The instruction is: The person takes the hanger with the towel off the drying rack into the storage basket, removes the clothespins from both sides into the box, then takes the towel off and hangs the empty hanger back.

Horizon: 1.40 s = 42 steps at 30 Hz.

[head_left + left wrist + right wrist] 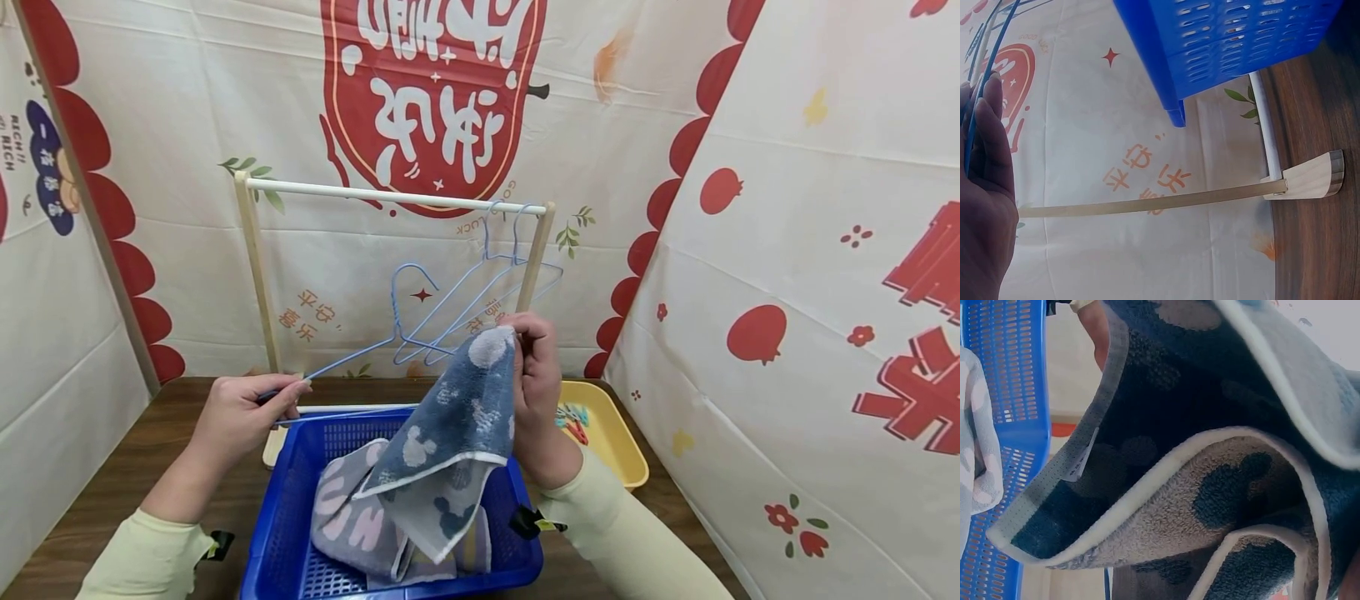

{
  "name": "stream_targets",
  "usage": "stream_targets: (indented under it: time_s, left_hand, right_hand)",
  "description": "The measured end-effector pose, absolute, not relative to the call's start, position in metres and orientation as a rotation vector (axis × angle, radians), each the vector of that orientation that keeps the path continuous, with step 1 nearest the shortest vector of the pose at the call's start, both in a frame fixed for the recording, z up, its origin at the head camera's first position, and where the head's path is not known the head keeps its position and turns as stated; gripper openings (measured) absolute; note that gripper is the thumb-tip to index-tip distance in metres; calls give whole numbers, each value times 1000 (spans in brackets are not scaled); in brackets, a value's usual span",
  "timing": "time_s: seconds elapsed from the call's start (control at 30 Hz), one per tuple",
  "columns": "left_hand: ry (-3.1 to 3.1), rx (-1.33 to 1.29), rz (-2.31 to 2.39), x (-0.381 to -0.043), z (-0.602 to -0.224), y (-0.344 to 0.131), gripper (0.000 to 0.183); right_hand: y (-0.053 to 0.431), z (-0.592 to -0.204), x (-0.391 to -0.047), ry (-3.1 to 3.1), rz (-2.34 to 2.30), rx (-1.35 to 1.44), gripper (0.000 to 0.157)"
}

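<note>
My left hand [240, 412] pinches one end of a blue wire hanger [348, 360], its hook pointing up. A blue towel with pale patches [457, 400] hangs from my right hand [537, 375], which grips it by an upper corner. The towel drapes in folds and covers the hanger's right end in the head view. In the right wrist view the towel [1160, 512] fills most of the picture, with white edging and a small label. Below it, a blue basket [258, 533] contains a grey towel with pink marks [348, 508], lying crumpled.
Behind the basket stands a wooden rack with a white rail [390, 194]. Two more blue hangers [486, 250] hang near its right post. At right, a yellow tray [626, 454] holds several coloured clothespins [576, 430]. Printed cloth [180, 275] walls in the brown table [67, 517].
</note>
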<state>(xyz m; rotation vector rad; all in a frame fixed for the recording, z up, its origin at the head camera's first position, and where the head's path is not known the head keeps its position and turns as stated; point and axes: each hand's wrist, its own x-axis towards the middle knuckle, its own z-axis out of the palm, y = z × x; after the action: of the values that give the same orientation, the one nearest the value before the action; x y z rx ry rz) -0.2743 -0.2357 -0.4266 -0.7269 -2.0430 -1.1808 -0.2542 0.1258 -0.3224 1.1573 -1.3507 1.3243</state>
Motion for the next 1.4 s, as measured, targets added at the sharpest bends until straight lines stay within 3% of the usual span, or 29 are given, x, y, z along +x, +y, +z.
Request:
stream_targets:
  time_s: [0.13, 0.6, 0.77, 1.03, 1.4]
  left_hand:
    - [-2037, -728, -1176, -274, -426, -236, 21]
    - [-2014, -729, -1164, -274, -424, -236, 20]
    - [-2012, -730, -1172, -274, -424, -235, 21]
    - [-1979, -743, -1203, -274, -424, -236, 18]
    - [-1987, -743, -1197, -275, -426, -238, 19]
  right_hand:
    - [129, -323, -256, -1326, 1316, 1181, 40]
    - [134, -354, -261, -1669, 1035, 1262, 8]
    - [134, -368, -264, -1906, 808, 1303, 17]
    - [133, -379, -262, -2396, 566, 1380, 2]
    - [120, -392, -272, -2764, 270, 1579, 5]
